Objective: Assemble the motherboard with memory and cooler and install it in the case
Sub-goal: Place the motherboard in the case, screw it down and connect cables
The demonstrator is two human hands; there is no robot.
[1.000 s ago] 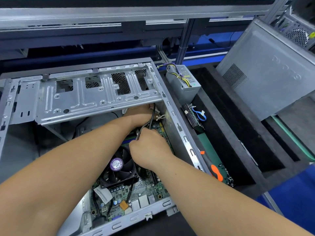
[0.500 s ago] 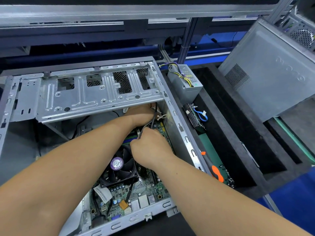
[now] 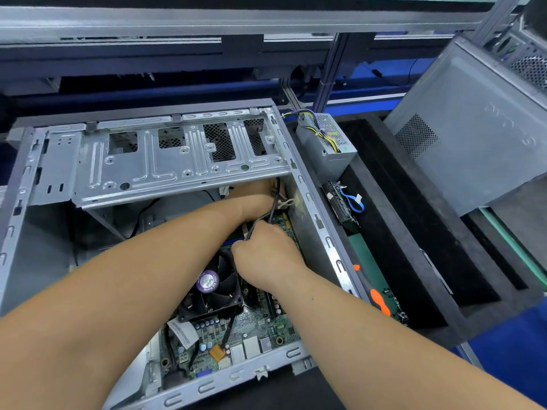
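Head view: I see the open case (image 3: 313, 220) lying on its side with the motherboard (image 3: 254, 324) seated inside, the cooler (image 3: 211, 287) fan mounted on it. My right hand (image 3: 266, 257) is curled around a black cable (image 3: 273, 208) just above the board, beside the cooler. My left hand (image 3: 257, 196) reaches under the metal drive bracket (image 3: 177, 161) near the same cable; its fingers are hidden, so I cannot tell its grip. Memory slots lie between the two hands, mostly covered. To the right, a foam tray (image 3: 414, 232) holds a power supply (image 3: 328, 143), a small board with a blue cable (image 3: 352, 199), and an orange-handled screwdriver (image 3: 377, 297). A side panel (image 3: 473, 125) leans beyond.
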